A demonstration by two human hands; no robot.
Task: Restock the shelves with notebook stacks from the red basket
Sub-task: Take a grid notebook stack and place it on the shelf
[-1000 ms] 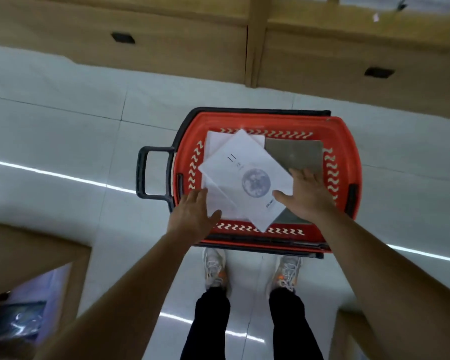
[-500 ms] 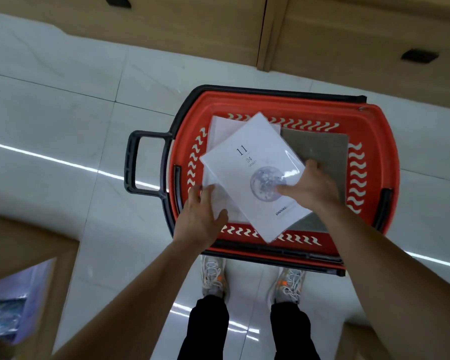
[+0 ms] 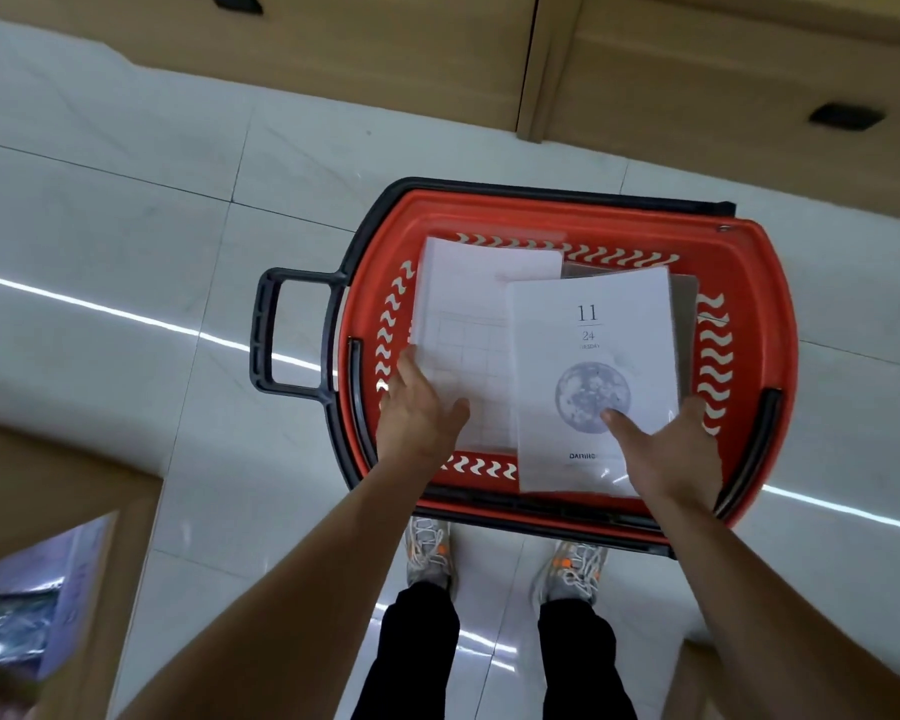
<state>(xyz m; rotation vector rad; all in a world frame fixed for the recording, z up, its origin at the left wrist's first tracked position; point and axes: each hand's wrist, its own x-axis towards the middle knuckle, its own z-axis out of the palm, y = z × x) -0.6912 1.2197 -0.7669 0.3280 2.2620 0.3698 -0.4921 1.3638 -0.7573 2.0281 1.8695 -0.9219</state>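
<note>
The white tiled floor (image 3: 126, 226) fills most of the view, glossy, with bright strips of ceiling light reflected across it. Along the far side runs the base of the wooden shelving (image 3: 385, 70), plain fronts with dark recessed pulls. No shelf board is in sight, so how much is already stocked cannot be told. A wooden bin (image 3: 37, 589) with wrapped goods sits at the near left.

The red basket (image 3: 749, 283) stands on the floor just ahead of the person's shoes, its black handle (image 3: 266, 335) out to the left. It is still loaded, so the restocking looks early or mid-way. A grid-cover stack (image 3: 468, 314) lies at the left and a grey notebook (image 3: 686, 309) at the right. The moon-cover notebook (image 3: 593, 345) lies over both, jutting past the near rim.

The left hand (image 3: 417, 413) grips the grid-cover stack at its near corner, thumb on top. The right hand (image 3: 671, 449) holds the moon-cover notebook, thumb on its cover and fingers hidden beneath. Lifting out and shelving remain.
</note>
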